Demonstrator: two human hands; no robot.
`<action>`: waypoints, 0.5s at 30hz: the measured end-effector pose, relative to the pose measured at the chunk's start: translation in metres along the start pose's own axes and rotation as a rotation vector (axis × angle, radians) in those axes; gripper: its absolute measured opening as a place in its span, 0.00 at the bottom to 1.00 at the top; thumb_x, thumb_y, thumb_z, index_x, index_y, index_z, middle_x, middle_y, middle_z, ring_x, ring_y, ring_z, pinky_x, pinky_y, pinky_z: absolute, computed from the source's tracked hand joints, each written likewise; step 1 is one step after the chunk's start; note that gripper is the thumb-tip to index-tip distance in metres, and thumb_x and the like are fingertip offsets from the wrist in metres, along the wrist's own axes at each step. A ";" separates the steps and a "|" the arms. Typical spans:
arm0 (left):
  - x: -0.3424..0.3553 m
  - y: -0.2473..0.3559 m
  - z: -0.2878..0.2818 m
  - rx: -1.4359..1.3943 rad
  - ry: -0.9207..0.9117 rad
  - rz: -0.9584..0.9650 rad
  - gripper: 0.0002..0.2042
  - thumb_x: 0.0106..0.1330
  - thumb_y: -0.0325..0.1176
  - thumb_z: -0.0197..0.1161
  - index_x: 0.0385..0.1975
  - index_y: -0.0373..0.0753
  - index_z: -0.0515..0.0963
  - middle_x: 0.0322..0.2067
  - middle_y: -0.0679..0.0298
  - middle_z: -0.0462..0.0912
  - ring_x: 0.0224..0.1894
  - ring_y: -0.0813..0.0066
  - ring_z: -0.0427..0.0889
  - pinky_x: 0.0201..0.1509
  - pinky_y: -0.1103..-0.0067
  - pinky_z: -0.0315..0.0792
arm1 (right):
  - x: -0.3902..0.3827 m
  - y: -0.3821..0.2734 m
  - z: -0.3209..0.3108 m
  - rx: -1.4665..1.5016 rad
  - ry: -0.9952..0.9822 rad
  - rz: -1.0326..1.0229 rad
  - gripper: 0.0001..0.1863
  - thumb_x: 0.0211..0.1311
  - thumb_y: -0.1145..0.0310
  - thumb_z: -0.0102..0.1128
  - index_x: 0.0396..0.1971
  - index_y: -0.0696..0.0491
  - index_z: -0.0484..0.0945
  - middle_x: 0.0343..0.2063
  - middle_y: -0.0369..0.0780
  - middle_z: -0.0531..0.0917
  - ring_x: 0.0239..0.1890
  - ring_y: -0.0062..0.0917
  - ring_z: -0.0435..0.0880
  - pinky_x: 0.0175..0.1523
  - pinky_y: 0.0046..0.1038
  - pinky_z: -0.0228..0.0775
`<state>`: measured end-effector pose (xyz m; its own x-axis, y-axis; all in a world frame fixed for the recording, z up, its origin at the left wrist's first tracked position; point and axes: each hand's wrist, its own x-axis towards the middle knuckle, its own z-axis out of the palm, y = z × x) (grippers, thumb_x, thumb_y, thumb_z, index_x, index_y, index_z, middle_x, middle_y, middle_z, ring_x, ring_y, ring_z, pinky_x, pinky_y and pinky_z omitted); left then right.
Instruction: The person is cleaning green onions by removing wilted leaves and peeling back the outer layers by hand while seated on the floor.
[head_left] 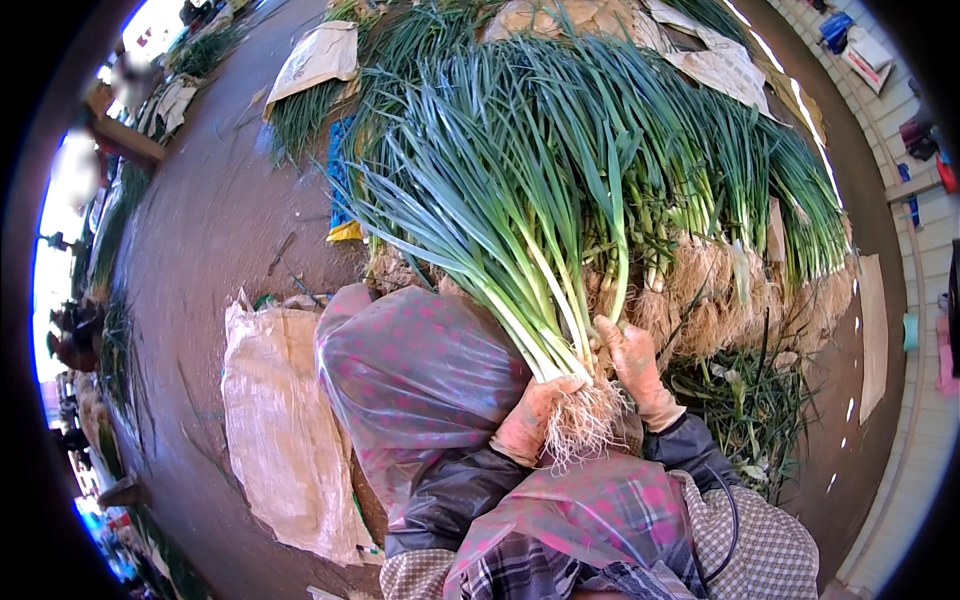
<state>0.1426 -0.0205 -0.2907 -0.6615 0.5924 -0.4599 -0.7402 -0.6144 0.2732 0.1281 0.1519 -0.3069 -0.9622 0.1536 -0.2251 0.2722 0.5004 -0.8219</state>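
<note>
My left hand (537, 417), in a soiled orange-pink glove, is closed round the lower white stalks of a bunch of green onions (520, 265). Its pale roots (585, 420) hang below the fingers over my lap, while the long leaves fan up and away. At the bunch's right side, my gloved right hand (637, 368) is closed with its fingertips on a single green onion stalk (622, 262). Part of its grip is hidden behind the stalks and roots.
Beyond my hands lies a wide heap of green onions (700, 170), roots toward me. Loose leaf trimmings (750, 420) pile up at my right. A pale woven sack (285, 430) lies on the brown floor (200, 250) to the left. Clear patterned plastic (430, 350) covers my knees.
</note>
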 end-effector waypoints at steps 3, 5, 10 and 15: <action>-0.004 -0.004 -0.003 -0.040 -0.009 -0.057 0.18 0.59 0.31 0.60 0.49 0.34 0.70 0.37 0.60 0.78 0.35 0.70 0.80 0.38 0.77 0.77 | 0.003 0.000 0.010 -0.646 0.223 -0.343 0.18 0.65 0.54 0.53 0.25 0.52 0.80 0.10 0.41 0.73 0.11 0.34 0.72 0.16 0.33 0.61; -0.010 -0.004 0.001 -0.075 0.034 -0.069 0.16 0.60 0.31 0.60 0.47 0.34 0.71 0.36 0.59 0.79 0.34 0.70 0.80 0.37 0.77 0.77 | 0.010 -0.006 0.006 -0.638 0.267 -0.506 0.15 0.62 0.55 0.56 0.22 0.50 0.78 0.08 0.39 0.70 0.12 0.32 0.73 0.16 0.32 0.61; -0.013 0.002 0.007 -0.068 -0.073 -0.084 0.17 0.62 0.35 0.54 0.49 0.34 0.70 0.37 0.58 0.78 0.35 0.68 0.80 0.37 0.75 0.77 | 0.012 -0.005 -0.026 -0.776 0.067 -0.906 0.11 0.52 0.65 0.58 0.35 0.49 0.80 0.07 0.34 0.68 0.11 0.29 0.72 0.19 0.31 0.63; -0.016 0.007 0.011 -0.214 -0.110 -0.103 0.19 0.61 0.37 0.54 0.50 0.36 0.69 0.33 0.61 0.77 0.30 0.70 0.78 0.35 0.78 0.75 | 0.003 -0.041 -0.066 -0.553 -0.437 -0.990 0.09 0.61 0.63 0.53 0.37 0.49 0.77 0.12 0.36 0.73 0.13 0.32 0.74 0.19 0.35 0.65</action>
<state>0.1467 -0.0281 -0.2723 -0.6016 0.7038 -0.3779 -0.7698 -0.6371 0.0389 0.1152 0.1876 -0.2394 -0.6512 -0.7480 0.1283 -0.7168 0.5506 -0.4278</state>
